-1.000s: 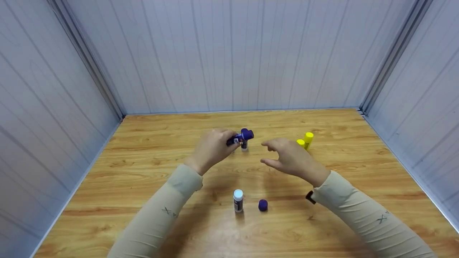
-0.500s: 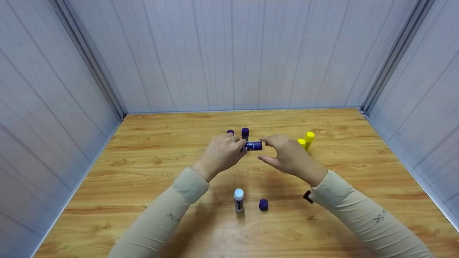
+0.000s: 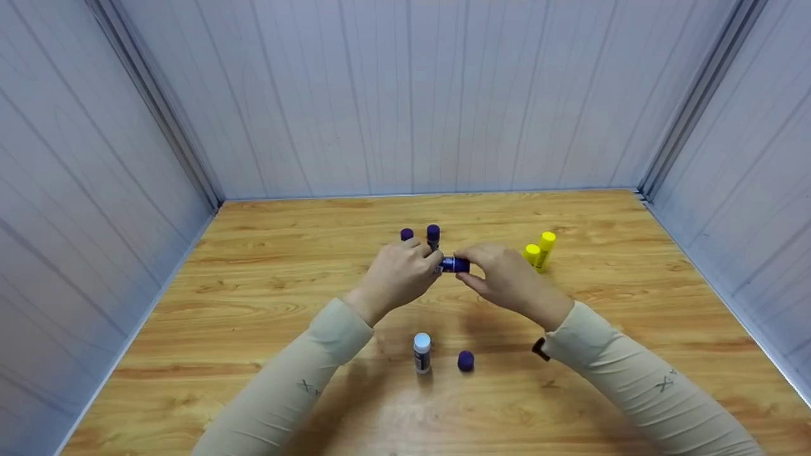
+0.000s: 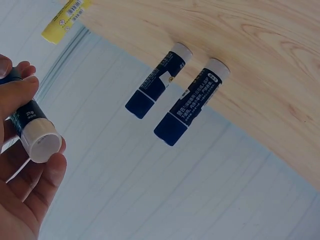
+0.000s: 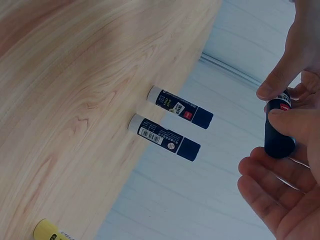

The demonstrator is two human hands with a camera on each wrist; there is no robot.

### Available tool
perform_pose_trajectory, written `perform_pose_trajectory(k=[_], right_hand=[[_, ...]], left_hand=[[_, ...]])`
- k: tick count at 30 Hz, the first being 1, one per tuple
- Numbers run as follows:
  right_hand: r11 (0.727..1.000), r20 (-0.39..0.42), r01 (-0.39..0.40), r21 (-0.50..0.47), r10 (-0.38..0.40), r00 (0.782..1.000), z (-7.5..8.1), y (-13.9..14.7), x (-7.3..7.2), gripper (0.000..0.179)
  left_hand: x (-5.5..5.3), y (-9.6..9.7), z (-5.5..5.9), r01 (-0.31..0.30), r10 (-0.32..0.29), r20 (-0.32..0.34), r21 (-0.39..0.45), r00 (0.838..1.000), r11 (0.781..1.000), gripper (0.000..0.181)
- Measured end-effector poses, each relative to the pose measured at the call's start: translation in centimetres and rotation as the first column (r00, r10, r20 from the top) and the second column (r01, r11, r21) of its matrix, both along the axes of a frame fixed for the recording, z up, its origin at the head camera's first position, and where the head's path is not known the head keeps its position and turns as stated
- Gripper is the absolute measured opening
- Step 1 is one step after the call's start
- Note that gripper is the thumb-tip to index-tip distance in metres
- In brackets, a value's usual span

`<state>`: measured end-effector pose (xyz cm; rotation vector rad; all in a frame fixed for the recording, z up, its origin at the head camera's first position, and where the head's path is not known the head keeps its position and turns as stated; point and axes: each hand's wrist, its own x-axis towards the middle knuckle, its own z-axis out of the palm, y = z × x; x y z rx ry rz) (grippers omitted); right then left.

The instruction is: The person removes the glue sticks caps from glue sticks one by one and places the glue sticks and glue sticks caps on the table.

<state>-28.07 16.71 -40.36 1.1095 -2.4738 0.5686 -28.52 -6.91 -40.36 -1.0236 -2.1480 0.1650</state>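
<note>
Working over tan wood-grain table. Pinching snugly, closed to barrel width, with left hand and right hand — holding dark-blue cylindrical plastic glue stick between both, long axis left-right — with dark-blue cap rightmost, nearest right hand.

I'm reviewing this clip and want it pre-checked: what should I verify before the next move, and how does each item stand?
1. Left hand gripping the held glue stick: ok.
2. Right hand touching the held stick's cap: ok.
3. Strength of that touch: cannot tell.
4. Two blue sticks upright: ok.
5. Loose cap on the white-topped stick: not ok, it sits apart.
</note>
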Motion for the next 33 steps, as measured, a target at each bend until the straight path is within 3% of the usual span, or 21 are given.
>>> perform_pose_trajectory(k=[4,9,12,18,25,29,33], right_hand=[[0.998,0.012,-0.029,-0.055,0.029,1.0,0.0,-0.1,0.0,0.024],[0.991,0.039,-0.054,-0.119,0.059,0.997,0.1,-0.3,0.0,0.024],[0.985,0.075,-0.067,-0.16,0.08,0.994,0.2,-0.4,0.1,0.024],[0.971,0.148,-0.079,-0.227,0.115,0.982,0.5,-0.7,0.5,0.024],[0.956,0.195,-0.092,-0.277,0.149,0.969,1.0,-0.7,1.1,0.028],[0.95,0.165,-0.123,-0.288,0.175,0.971,1.0,-0.7,1.1,0.029],[0.949,0.085,-0.165,-0.27,0.194,0.977,0.8,-0.6,1.1,0.029]], left_hand=[[0.0,0.2,0.1,-0.02,0.02,0.018,0.01,1.0,1.0,0.019],[0.1,0.8,0.2,-0.095,0.096,0.068,-0.019,0.993,0.995,0.039],[0.0,1.3,0.1,-0.125,0.126,0.072,-0.023,0.989,0.992,0.039],[0.1,1.9,-0.2,-0.159,0.159,0.005,0.004,0.987,0.987,0.027],[0.3,2.1,-0.3,-0.192,0.193,-0.065,0.025,0.979,0.981,0.035],[0.5,2.2,0.0,-0.203,0.204,-0.056,0.024,0.977,0.979,0.041],[0.6,2.2,0.1,-0.202,0.203,-0.047,0.019,0.978,0.979,0.044]])
